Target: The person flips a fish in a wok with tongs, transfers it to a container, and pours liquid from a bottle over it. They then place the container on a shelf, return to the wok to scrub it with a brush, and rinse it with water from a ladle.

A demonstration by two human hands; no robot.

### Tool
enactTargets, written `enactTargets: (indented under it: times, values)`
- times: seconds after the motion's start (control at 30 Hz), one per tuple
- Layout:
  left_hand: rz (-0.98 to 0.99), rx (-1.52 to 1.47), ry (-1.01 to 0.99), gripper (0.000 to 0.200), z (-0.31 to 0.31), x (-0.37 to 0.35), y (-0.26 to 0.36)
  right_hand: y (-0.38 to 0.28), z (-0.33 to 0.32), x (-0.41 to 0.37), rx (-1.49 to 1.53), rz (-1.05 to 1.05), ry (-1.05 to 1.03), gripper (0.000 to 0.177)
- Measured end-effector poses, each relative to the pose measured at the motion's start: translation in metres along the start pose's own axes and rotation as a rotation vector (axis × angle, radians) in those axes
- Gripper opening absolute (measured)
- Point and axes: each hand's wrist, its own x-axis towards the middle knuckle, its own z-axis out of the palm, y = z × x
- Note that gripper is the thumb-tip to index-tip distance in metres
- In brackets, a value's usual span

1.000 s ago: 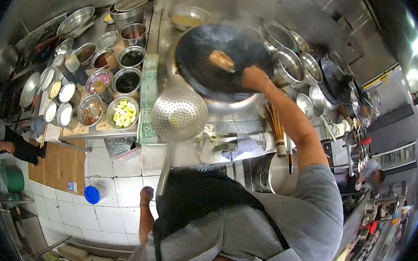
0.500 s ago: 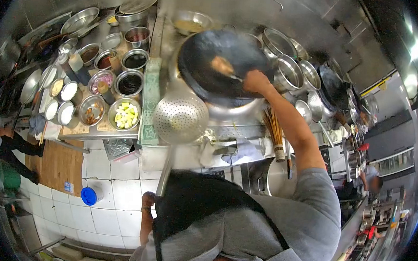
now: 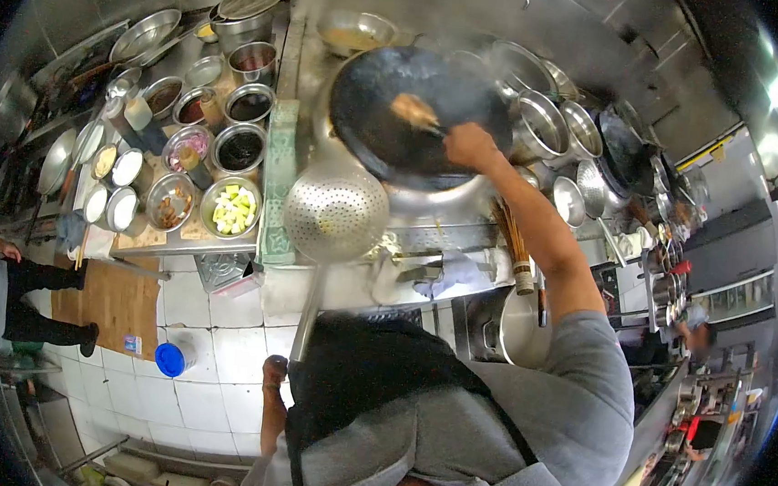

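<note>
Both gripping | right hand: ladle in wok | left hand: strainer handle

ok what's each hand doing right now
left hand: shut on handle of round perforated steel skimmer
right hand: shut on thin utensil over round black wok

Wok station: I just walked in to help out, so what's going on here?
A person in a grey shirt and dark apron is cooking. The right hand holds a thin utensil in the black wok, its tip at a brownish piece of food. The left hand, down by the hip, grips the long handle of a perforated skimmer, whose bowl is just in front of the wok. Bowls of ingredients sit to the left.
</note>
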Motion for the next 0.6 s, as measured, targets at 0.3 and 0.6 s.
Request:
enactTargets:
  times: [0.3, 0.6]
  values:
    - [0.232, -0.149, -0.109, 0.009, -0.013, -0.003, 0.004, -0.007, -0.006, -0.009, -0.188, -0.169, 0.129, 0.029]
    - [-0.012, -0.226, 0.089, 0.016, -0.012, -0.004, 0.021, 0.003, -0.026, 0.010, 0.088, 0.025, 0.182, 0.036]
